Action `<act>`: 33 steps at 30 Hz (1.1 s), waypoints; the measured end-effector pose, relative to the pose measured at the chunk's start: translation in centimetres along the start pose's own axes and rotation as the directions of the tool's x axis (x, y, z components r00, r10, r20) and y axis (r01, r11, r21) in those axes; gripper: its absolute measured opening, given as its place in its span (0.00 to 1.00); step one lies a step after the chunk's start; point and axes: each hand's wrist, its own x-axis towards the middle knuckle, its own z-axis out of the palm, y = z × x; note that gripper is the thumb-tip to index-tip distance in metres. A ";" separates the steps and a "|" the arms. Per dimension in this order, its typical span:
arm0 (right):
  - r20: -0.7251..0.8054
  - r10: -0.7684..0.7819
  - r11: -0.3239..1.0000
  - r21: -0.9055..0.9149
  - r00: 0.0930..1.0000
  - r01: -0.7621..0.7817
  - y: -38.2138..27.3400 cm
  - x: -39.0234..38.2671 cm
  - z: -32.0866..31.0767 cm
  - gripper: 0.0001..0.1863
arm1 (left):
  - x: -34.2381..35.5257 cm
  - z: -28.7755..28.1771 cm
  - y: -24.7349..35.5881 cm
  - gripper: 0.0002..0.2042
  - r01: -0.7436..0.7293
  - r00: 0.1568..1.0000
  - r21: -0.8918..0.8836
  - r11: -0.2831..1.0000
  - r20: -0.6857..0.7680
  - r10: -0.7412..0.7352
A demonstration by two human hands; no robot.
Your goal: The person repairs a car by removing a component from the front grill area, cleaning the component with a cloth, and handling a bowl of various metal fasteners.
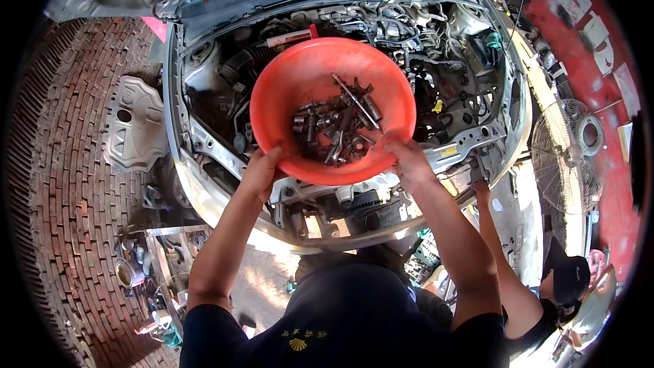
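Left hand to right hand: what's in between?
The red basin, holding metal parts. The left hand and right hand grip its near rim. Head view shows it.

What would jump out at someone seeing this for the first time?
The big red basin, held over a car's open engine bay, with the left hand and right hand gripping its near rim. Inside lies a jumble of metal tools and parts, a long bright rod slanting on top. Off to the right, a wire-caged fan shows beside a red wall.
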 end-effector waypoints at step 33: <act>0.428 -0.082 -0.233 -0.886 0.900 0.400 -5.9 14.8 5.7 0.20 | -4.0 -16.4 -3.9 0.16 -0.264 0.563 0.964 0.046 0.115 0.818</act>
